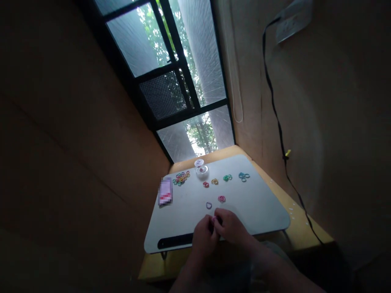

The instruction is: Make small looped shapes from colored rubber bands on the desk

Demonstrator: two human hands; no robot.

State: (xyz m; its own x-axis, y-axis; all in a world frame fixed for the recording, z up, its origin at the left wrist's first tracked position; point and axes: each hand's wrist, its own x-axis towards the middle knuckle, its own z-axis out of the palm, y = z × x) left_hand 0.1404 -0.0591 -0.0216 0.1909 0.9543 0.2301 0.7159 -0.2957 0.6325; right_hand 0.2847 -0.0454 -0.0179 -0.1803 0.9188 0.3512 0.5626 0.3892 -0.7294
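Note:
My left hand (pixel 205 236) and my right hand (pixel 230 226) meet over the near edge of a white lap table. The fingers of both are closed in a pinch around a small pink hair tie (pixel 214 219), mostly hidden by the fingertips. Just beyond them lies a single purple hair tie (pixel 209 205). A pink bunch of hair ties (pixel 221 199) rests a little farther right. Behind are separate little groups: red hair ties (pixel 205 184), yellow hair ties (pixel 214 181), green hair ties (pixel 227 178) and blue hair ties (pixel 244 176).
A mixed-colour pile of hair ties (pixel 181 178) sits at the back left, beside a phone-like flat object (pixel 165 191) that is blurred. An open clear round container (pixel 202 171) stands at the back. The white table (pixel 253 207) has a dark slot along its front. A black cable (pixel 276 114) hangs at right.

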